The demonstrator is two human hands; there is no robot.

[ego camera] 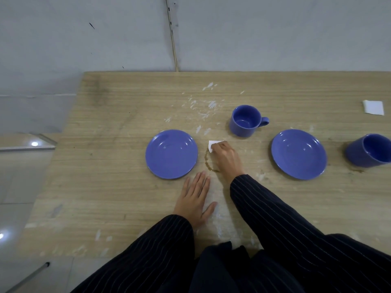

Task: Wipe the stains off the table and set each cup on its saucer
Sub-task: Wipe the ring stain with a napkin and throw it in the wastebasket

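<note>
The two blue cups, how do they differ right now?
The middle cup stands upright behind the wiping right hand, its handle showing; the far-right cup is cut by the frame edge, looks tilted, no handle visible. Both are blue, empty, off the saucers.

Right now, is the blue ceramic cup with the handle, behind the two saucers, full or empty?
Empty. The blue ceramic cup stands upright on the wooden table, and its bare blue inner bottom shows through the open mouth, with no liquid visible.

Right hand (225, 157) on tissue (212, 144), seemingly.
</note>
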